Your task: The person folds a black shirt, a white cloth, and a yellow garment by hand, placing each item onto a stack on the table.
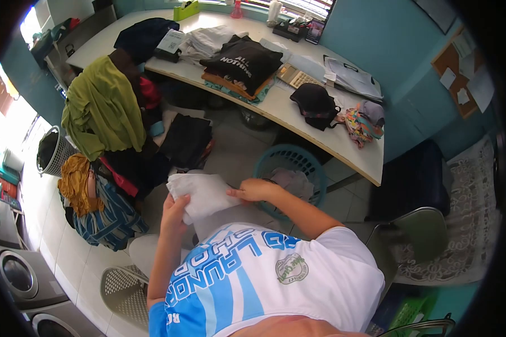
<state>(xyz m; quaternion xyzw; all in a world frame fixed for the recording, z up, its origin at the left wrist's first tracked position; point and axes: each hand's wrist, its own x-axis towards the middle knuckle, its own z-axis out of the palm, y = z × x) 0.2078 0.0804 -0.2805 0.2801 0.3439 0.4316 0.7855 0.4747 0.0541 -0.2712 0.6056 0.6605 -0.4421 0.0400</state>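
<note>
A folded white cloth (207,192) is held in front of my body, above my lap. My left hand (177,210) grips its left edge, thumb on top and the other fingers underneath. At the opposite edge, my right hand (254,190) pinches the fabric between thumb and fingers. Just beyond that hand stands a blue plastic laundry basket (285,150) with light-coloured clothing (293,182) inside. A stack of dark folded clothes (186,140) lies ahead of my left hand.
A tall heap with a green cloth (104,106) rises at left, near striped blue fabric (109,216). The white table (354,157) bears folded shirts (243,62), a black cap (314,104) and a calculator (298,76). Chairs and washing machines (18,275) stand around.
</note>
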